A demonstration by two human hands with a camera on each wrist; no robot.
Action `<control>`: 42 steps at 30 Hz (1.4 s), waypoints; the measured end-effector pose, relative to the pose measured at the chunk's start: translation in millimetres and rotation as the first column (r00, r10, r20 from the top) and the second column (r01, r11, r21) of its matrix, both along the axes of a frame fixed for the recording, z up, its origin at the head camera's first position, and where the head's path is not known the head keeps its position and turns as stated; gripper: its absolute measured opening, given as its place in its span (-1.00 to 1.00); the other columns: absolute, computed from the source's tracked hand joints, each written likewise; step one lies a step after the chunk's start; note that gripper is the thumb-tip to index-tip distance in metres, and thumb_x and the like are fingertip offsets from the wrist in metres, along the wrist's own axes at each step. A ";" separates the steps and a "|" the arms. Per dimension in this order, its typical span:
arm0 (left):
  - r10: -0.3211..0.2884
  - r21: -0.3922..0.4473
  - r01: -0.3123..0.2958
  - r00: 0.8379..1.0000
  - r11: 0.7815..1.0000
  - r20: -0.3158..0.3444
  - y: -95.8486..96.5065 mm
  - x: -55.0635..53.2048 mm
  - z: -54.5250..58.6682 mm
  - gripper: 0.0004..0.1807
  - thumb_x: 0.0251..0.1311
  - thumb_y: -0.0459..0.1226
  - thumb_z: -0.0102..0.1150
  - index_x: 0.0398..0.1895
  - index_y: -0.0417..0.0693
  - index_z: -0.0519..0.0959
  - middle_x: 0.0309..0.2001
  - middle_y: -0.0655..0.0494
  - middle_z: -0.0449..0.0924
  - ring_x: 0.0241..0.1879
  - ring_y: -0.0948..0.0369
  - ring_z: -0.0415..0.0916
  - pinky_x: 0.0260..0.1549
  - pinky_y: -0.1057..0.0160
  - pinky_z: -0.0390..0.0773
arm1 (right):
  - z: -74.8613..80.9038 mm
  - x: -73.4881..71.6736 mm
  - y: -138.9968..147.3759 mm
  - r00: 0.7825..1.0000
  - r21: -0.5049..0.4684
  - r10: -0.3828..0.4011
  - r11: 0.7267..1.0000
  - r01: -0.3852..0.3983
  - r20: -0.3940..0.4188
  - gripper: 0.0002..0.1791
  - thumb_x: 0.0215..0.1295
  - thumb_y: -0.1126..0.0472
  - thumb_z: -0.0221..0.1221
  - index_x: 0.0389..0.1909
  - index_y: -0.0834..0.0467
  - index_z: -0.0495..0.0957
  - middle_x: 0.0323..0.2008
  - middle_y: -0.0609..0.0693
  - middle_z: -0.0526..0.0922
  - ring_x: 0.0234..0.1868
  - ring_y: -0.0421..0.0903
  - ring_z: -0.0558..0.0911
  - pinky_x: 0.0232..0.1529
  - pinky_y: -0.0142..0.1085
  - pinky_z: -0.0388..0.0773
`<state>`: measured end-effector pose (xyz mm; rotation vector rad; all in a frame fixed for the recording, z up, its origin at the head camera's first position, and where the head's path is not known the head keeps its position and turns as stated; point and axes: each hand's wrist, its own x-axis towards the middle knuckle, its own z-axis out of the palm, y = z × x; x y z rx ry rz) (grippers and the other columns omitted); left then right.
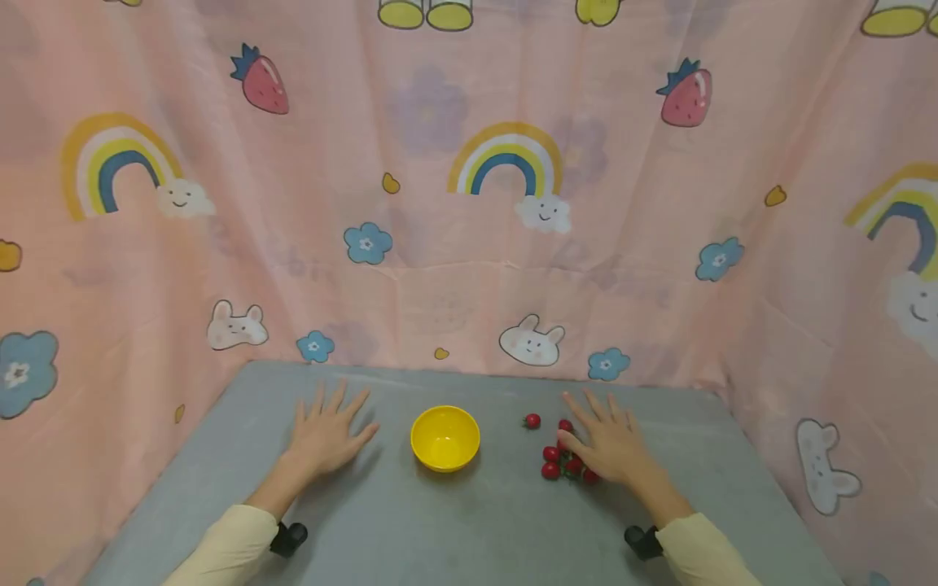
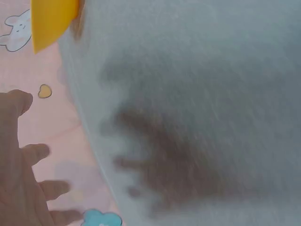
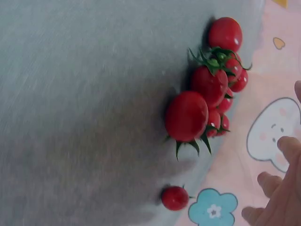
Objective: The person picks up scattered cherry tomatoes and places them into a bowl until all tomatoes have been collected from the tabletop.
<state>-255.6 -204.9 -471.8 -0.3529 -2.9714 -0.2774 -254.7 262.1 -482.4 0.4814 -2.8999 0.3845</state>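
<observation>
My left hand (image 1: 327, 433) hovers over the left side of the grey table with its fingers straight and spread, holding nothing. A yellow bowl (image 1: 445, 452) stands upright to the right of it, with a bare inside. Fingers spread and no object in them, my right hand (image 1: 611, 443) is above a cluster of red cherry tomatoes (image 1: 550, 470) and hides part of it in the head view. Green leafy tops show on the tomatoes (image 3: 186, 116) in the right wrist view. A single tomato (image 1: 532, 421) lies apart, behind the cluster and to its left.
A grey cloth covers the table (image 1: 454, 537). Behind it and along both sides hangs a pink curtain (image 1: 440, 301) printed with rainbows, strawberries, flowers and rabbits. Black wrist cameras (image 1: 288, 539) are strapped at both wrists, by the cream sleeves (image 1: 233, 541).
</observation>
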 end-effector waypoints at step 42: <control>-0.382 0.811 0.169 0.922 0.560 0.071 8.7 5.5 -27.0 -0.32 0.30 -0.20 0.38 0.41 -0.24 0.37 0.30 -0.23 0.44 0.23 -0.28 0.42 0.16 -0.21 0.46 | -20.6 8.5 96.6 0.988 -0.498 0.006 0.864 0.074 0.156 -0.30 0.28 0.09 0.42 0.31 0.36 0.42 0.13 0.36 0.55 0.07 0.28 0.60 0.04 0.16 0.58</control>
